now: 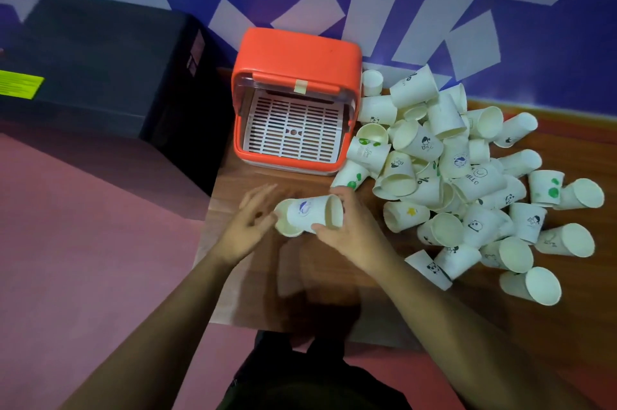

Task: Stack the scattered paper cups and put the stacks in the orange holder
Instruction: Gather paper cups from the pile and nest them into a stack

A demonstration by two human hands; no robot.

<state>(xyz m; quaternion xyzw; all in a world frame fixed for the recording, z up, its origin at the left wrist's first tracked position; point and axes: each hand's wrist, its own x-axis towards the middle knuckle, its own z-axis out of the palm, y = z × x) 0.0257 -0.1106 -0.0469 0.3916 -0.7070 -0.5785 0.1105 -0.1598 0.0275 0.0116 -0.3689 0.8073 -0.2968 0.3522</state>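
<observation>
Right hand (347, 226) grips a cup (310, 213), left hand (247, 226) loose; orange holder (297, 55) contains a grate (293, 132).

White printed paper cups (460, 175) lay heaped, mostly sideways, right of the open orange plastic holder (293, 55); a blue-printed cup (309, 214) lay sideways before it, touching another.

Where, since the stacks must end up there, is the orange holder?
In the head view, the orange holder stands at the far left corner of the table, the pile of paper cups against its right side.
</observation>
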